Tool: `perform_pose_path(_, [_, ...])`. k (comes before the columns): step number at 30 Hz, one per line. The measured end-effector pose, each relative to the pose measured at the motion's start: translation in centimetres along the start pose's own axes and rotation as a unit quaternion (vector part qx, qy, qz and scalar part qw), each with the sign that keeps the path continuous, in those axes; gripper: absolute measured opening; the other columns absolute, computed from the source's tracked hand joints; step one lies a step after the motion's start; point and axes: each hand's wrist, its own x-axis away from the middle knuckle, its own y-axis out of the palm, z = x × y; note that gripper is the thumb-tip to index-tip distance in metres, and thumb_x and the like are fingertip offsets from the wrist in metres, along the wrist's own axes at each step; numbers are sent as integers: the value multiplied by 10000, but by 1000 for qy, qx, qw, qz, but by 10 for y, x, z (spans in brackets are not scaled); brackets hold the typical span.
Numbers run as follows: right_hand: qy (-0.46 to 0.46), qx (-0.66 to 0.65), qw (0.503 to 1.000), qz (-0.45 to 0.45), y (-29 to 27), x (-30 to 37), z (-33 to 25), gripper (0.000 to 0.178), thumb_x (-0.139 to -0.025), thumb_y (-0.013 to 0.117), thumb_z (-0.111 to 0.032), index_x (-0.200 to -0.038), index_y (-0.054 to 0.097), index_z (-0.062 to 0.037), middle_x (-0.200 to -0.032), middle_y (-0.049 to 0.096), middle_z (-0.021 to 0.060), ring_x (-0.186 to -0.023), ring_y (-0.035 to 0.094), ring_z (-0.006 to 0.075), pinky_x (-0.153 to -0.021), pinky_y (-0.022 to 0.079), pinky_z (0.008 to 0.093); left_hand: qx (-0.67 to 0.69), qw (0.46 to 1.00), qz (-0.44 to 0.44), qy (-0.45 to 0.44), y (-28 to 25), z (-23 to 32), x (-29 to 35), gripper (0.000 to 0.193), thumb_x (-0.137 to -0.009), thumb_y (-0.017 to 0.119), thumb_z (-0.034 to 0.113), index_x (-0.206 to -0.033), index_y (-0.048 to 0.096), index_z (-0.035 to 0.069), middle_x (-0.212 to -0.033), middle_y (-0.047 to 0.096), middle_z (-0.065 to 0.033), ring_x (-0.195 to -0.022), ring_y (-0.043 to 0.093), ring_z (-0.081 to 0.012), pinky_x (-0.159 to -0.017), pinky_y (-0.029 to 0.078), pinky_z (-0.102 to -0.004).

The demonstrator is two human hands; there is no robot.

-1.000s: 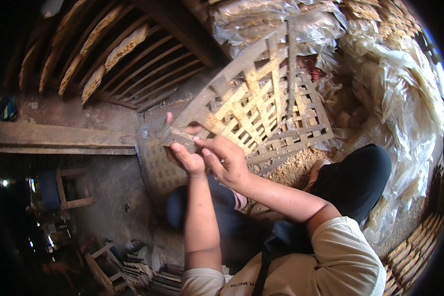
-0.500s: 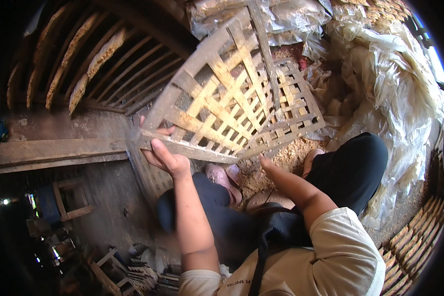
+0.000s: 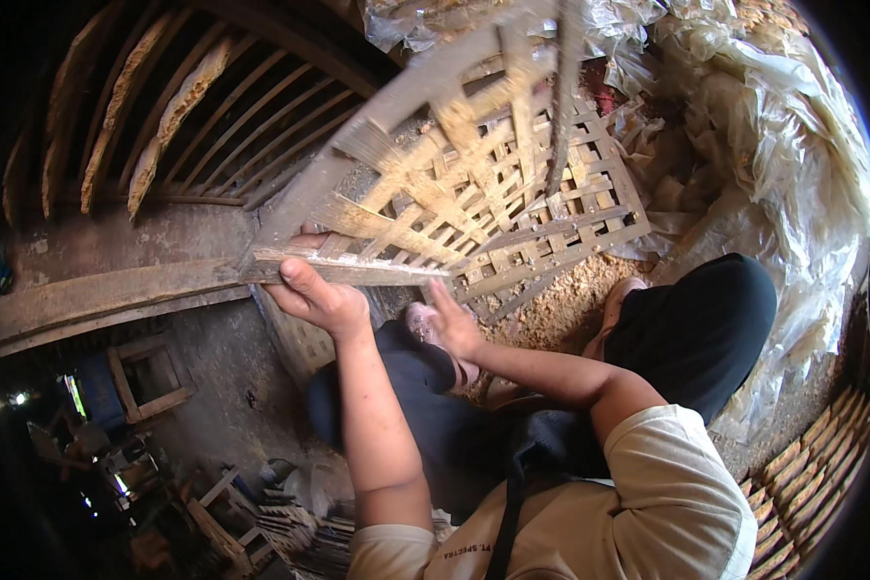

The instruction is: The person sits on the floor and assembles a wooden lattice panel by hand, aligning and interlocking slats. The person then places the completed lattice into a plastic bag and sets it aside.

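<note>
A wood-framed woven bamboo lattice tray [image 3: 459,126] stands tilted in front of me, its upper part blurred by motion. My left hand [image 3: 324,300] grips its near left corner, with the thumb on the near bar and the other fingers partly hidden behind it. My right hand [image 3: 454,324] is at the right end of that bar, fingers stretched out and slightly blurred; whether it touches the bar I cannot tell. A second lattice tray [image 3: 599,179] lies lower, behind and to the right of the first.
Crumpled clear plastic sheeting [image 3: 773,164] is heaped at the right. Pale crumbs [image 3: 541,300] cover the floor between my feet. A wooden ledge [image 3: 116,300] runs along the left, below a slatted rack [image 3: 213,145]. Stacked brownish slabs [image 3: 812,483] stand at the lower right.
The tray has shifted slightly and its upper part tilts further right. My right hand has moved left along the near bar, and its fingers now show.
</note>
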Motion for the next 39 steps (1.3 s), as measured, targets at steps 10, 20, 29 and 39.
perform_pose_path(10, [98,-80,978,166,-8,-36,136,263,-988,543,-210,-1168,598,-26,-1058,682,203,-983,668,315,-868,510,372,-12,997,40,-63,-10,-5,1,656,-1008,474,461,-1399,329,-46,-1291,473,-208,-1164,540,-263,-939,513,-389])
perform_pose_path(20, [103,-22,958,266,-5,-33,133,188,-888,679,-211,-985,672,-50,-861,702,159,-794,684,292,-736,523,374,-12,994,49,-97,-5,-2,-2,663,-1009,468,469,-1401,320,-45,-1356,438,-206,-1240,490,-281,-1021,460,-426])
perform_pose_path(29, [33,1,977,211,-11,-20,107,155,-877,651,-199,-971,657,-76,-997,638,232,-982,590,419,-865,469,469,-25,994,61,-92,-6,-5,-2,679,-1003,470,488,-1391,309,-46,-1351,412,-219,-1256,474,-309,-1046,455,-458])
perform_pose_path(39, [58,-61,973,215,2,-24,107,152,-891,628,-174,-941,649,-32,-965,634,256,-952,588,451,-823,471,490,2,995,66,-77,-4,-6,-2,567,-1038,431,368,-1368,299,-74,-1088,541,-213,-1141,562,-296,-1128,364,-534])
